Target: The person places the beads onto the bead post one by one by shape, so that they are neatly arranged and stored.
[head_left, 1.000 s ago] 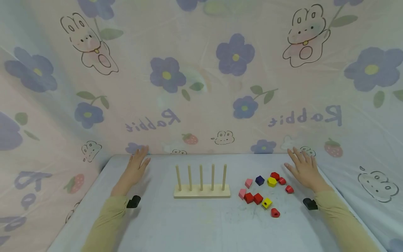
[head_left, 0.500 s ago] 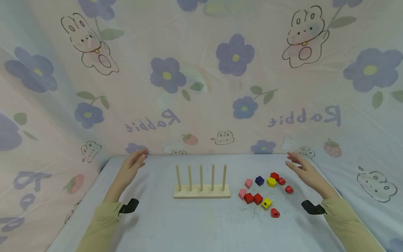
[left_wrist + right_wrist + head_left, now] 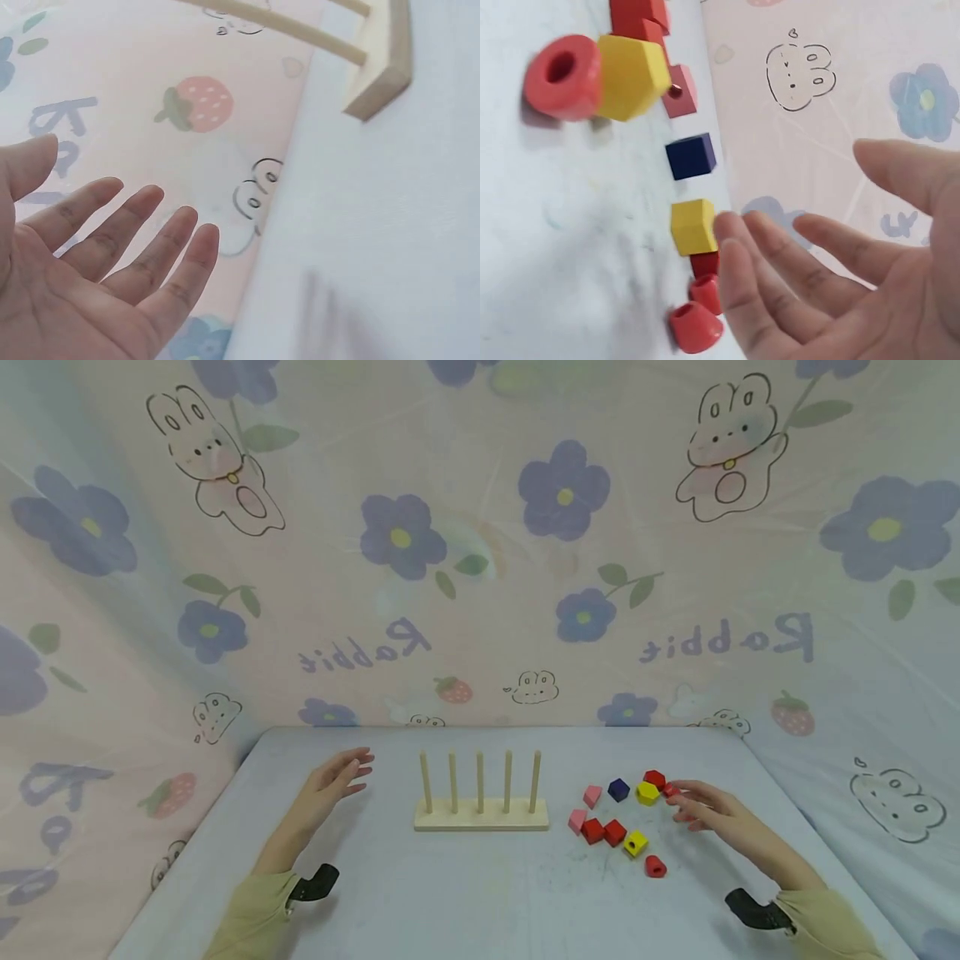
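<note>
My left hand (image 3: 324,787) hovers above the table left of a wooden peg rack (image 3: 482,823), fingers loosely extended and holding nothing. In the left wrist view its palm (image 3: 97,307) shows bare, apart from the rack's end. My right hand (image 3: 720,818) is over the right side of the bead group, fingers relaxed. It partly covers a red bead (image 3: 670,790) in the head view. A yellow bead (image 3: 647,793), a dark blue bead (image 3: 618,790) and a pink bead (image 3: 592,796) lie to its left. In the right wrist view, the fingers appear beside two red beads (image 3: 696,327), gripping none.
Nearer the front lie another yellow bead (image 3: 636,843) and a red bead (image 3: 656,867). Two red beads (image 3: 615,833) and a pink bead (image 3: 577,821) sit close to the rack's right end. A patterned curtain (image 3: 480,610) hangs behind the white table (image 3: 480,893).
Both hands have turned and come nearer the front from the table's far edge. The right hand has reached the beads, covering one red bead in the head view. Rack and beads have not visibly moved.
</note>
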`<state>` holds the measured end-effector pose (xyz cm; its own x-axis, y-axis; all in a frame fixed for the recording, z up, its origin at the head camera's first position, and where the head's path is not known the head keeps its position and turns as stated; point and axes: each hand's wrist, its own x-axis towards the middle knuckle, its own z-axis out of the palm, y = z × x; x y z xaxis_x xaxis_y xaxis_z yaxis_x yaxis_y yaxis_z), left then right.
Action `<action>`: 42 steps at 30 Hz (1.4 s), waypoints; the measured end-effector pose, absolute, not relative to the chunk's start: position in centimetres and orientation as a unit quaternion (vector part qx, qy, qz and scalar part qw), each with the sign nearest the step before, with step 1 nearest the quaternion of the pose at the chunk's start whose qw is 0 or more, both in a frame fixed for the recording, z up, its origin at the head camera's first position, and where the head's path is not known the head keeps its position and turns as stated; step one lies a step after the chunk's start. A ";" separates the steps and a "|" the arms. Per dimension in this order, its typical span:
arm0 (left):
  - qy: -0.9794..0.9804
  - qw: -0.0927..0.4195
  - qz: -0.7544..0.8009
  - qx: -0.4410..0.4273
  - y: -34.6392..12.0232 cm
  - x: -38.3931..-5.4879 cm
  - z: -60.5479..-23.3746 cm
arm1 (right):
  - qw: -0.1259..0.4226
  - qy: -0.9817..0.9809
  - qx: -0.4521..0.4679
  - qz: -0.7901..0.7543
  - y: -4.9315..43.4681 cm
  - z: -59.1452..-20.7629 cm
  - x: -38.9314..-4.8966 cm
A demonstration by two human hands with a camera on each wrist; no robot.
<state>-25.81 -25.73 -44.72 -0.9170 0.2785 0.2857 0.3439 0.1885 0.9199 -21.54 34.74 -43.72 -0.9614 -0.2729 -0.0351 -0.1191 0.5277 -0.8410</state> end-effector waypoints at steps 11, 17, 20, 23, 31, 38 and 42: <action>-0.768 -0.094 -0.604 -0.191 -23.2 -25.3 -48.3 | 0.217 0.834 -0.108 -0.495 33.5 -45.6 -19.4; -0.781 -0.118 -0.576 -0.210 -21.6 -25.5 -49.2 | 0.251 0.826 -0.105 -0.493 32.4 -46.1 -19.0; -0.789 -0.112 -0.568 -0.208 -20.9 -25.5 -49.2 | 0.252 0.828 -0.107 -0.490 32.0 -46.2 -19.1; -0.791 -0.104 -0.564 -0.215 -20.3 -25.6 -48.8 | 0.248 0.831 -0.107 -0.486 31.8 -46.2 -19.1; -0.799 -0.096 -0.549 -0.225 -19.4 -26.5 -49.4 | 0.234 0.844 -0.098 -0.472 31.7 -46.2 -19.2; -0.811 -0.085 -0.536 -0.219 -19.0 -26.7 -49.7 | 0.220 0.861 -0.074 -0.452 31.3 -46.4 -19.3; -0.816 -0.079 -0.532 -0.212 -19.0 -27.0 -49.9 | 0.213 0.868 -0.066 -0.444 31.2 -46.5 -19.4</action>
<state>-27.00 -18.99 -49.95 -0.8977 0.4298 0.0976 0.2624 0.3434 0.9018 -19.36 31.17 -46.49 -0.9007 -0.3030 -0.3113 0.0750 0.5974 -0.7984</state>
